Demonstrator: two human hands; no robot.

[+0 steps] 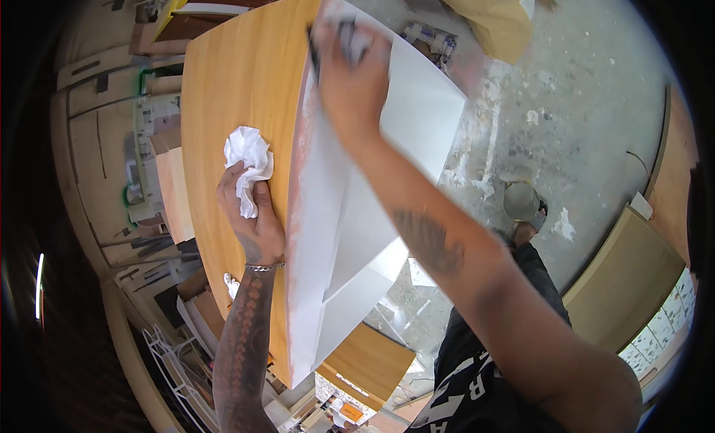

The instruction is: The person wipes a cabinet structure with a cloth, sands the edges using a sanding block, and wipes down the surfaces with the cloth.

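Note:
A cabinet with a wood-grain panel (238, 68) and a white open inside (424, 98) lies in front of me. Along its front edge (299, 180) runs a pale strip smeared with pink. Resting on the wood-grain panel, my left hand (253, 224) is closed on a crumpled white cloth or paper wipe (248, 154). My right hand (354, 83) is at the far end of the edge, fingers curled round a dark thing (313, 55). Motion blur and the fingers hide what kind of thing it is.
A small white crumpled scrap (232, 285) lies by my left forearm. Brown paper (499, 23) is on the stained concrete floor (581, 135) beyond the cabinet. Curved wooden panels (625, 277) stand at the right. Shelving with clutter (141, 165) is at the left. My foot (525, 232) shows right of the cabinet.

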